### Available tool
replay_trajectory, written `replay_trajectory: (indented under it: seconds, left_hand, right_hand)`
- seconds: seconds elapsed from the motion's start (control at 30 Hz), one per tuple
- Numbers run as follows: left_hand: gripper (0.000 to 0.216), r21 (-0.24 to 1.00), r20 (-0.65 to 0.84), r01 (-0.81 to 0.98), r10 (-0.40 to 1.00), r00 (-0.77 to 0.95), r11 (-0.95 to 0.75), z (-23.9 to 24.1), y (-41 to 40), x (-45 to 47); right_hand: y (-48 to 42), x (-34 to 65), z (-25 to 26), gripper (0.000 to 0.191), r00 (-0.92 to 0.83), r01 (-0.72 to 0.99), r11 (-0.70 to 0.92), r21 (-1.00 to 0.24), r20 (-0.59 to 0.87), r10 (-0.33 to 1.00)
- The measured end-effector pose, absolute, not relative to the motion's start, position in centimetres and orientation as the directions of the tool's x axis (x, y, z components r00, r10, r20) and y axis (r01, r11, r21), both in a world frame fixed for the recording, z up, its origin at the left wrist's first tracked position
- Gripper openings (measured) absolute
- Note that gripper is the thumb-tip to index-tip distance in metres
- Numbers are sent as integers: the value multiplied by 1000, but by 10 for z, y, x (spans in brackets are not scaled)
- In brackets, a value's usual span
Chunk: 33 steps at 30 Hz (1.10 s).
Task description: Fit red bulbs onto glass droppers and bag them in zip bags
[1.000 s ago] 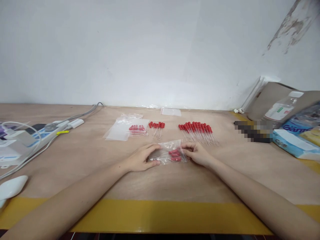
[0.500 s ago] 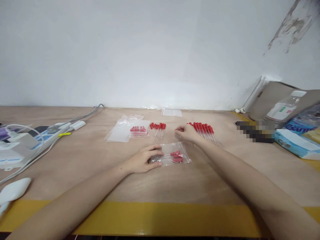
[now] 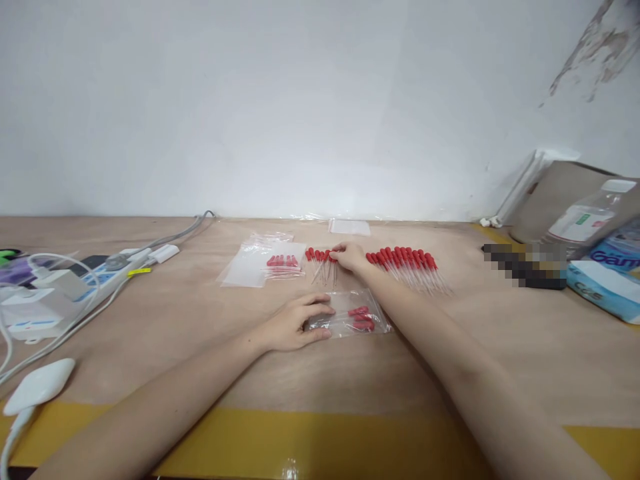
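Note:
My left hand (image 3: 297, 325) lies at the left end of a clear zip bag (image 3: 345, 301), thumb and fingers apart, fingertips touching it. Inside the bag are a few droppers with red rubber bulbs (image 3: 361, 322). Beyond it, my right hand (image 3: 349, 255) pinches a red-bulbed dropper at the right end of a small group of droppers (image 3: 317, 256); its fingertips partly cover the bulb. To the right, a longer row of red-bulbed droppers (image 3: 407, 259) lies side by side, clear stems toward me. Left of the small group, another bag with red bulbs (image 3: 283, 262) rests on flat clear bags (image 3: 245, 267).
At the left are a power strip (image 3: 113, 270) with plugs and cables, and a white mouse-like object (image 3: 40, 385). A small clear bag (image 3: 350, 227) lies near the wall. On the right stand a bottle (image 3: 583, 217) and a tissue pack (image 3: 603, 287). Yellow tape (image 3: 280, 437) edges the table.
My right hand has moved left, from beside the long row to the small group of droppers. My left hand stays on the bag. The view has shifted slightly.

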<state>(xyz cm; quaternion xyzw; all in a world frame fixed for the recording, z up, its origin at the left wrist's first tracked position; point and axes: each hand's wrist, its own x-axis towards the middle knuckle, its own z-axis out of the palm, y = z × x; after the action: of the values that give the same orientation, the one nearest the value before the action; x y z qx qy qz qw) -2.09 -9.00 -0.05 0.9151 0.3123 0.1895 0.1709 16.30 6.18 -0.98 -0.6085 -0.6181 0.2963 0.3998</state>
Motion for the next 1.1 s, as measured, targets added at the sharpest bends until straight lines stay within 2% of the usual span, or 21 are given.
replay_trajectory:
  seconds: [0.17,0.33,0.43,0.53,0.67,0.77,0.87,1.0,1.1]
  left_hand:
    - [39,445,252,490,630,735,-750,-1,-89,-21]
    - [39,446,272,482,627,730,-754,-4,-87,-22]
    - [40,441,258,489,628,734,-752,-5,-87,-22]
    - [40,437,246,501,635,732,-747,-3,-87,-21]
    - [40,424,241,506,633,736,-751,-1,-87,-21]
    - [46,425,263,500,632,729,-754,-1,-87,-20]
    - [53,430,286,494,633,719,-756,-2,-88,-20]
    - [52,424,283,491,627,726,-761,0,-89,-19]
    - [51,419,279,498,630,725,-759,1,-90,-19]
  right_hand:
    - [50,176,2,5,87,298,49,-953,78,993]
    - [13,226,17,2,214,120,115,-986,139,967]
    - [-14,262,11,17,363,-16,191,-981,172,916]
    - [-35,281,0,20,388,-72,201,-977,158,908]
    - [-55,273,-10,21,368,-208,134,-969,49,929]
    - [-66,259,-11,20,241,-335,0,-942,-86,967]
    - [-77,253,-11,20,78,-269,-94,-958,-119,990]
    - [-84,251,-14,26,-102,24,-43,-999,-45,994]
    - [-81,246,-17,30,-129,151,6,-989,-14,992]
